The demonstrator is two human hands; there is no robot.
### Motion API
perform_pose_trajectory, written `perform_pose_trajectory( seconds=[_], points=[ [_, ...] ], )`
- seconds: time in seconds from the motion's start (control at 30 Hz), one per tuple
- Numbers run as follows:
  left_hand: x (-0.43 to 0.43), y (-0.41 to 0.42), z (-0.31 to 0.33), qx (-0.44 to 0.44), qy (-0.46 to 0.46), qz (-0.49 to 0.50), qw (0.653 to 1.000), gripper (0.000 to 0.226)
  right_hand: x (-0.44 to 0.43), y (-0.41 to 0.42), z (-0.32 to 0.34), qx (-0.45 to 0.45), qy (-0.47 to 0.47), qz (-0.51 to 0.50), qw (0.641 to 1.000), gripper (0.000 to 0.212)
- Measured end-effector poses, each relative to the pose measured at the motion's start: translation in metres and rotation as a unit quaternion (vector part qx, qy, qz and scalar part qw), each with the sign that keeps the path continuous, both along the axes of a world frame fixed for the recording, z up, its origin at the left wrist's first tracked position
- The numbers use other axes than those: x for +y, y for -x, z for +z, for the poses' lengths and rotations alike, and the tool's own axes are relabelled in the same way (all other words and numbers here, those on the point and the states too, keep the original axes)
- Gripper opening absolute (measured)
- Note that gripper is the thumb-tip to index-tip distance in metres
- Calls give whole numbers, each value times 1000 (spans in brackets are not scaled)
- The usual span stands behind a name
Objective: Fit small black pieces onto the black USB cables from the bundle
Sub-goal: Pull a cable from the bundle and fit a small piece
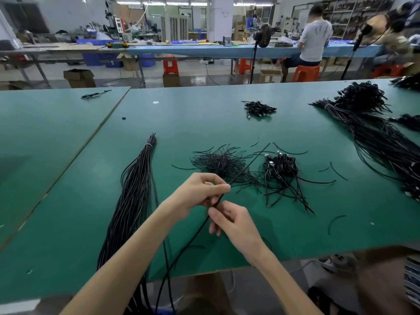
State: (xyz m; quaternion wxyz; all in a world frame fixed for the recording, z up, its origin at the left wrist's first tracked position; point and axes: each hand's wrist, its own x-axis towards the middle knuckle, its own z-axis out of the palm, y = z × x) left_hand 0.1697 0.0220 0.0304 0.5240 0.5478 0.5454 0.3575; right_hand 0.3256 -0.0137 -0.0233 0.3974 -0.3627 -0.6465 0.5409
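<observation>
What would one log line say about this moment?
left hand: pinches one black cable | right hand: pinches same cable, nearer | bundle: left on table | black pieces pile: beyond hands | piece in fingers: cannot tell

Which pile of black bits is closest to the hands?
The pile of thin short strands, just beyond the left hand. The pile with plugs sits farther right, the small pile far back.

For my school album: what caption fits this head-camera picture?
Left hand and right hand pinch one black cable over the green table, beside a tied cable bundle.
</observation>
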Motion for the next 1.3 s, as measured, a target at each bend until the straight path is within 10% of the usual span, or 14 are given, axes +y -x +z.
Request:
perform_pose_trajectory(
  seconds=[0.23,0.6,0.8,1.07,1.3],
  points=[
    [-15,28,-1,53,80,-133,986,50,3,-5,-1,119,57,-121,984,29],
    [-37,57,-5,-44,49,-520,852,34,6,-3,-8,133,67,-187,971,31],
    [-27,55,6,-319,-69,-296,898,60,9,-3,-10,157,105,-198,962,28],
    [15,43,-6,-415,-101,72,901,54,6,-4,-8,104,84,-199,971,31],
    [23,65,-48,28,-147,159,976,63,8,-6,-8,168,122,-231,951,28]
  ],
)
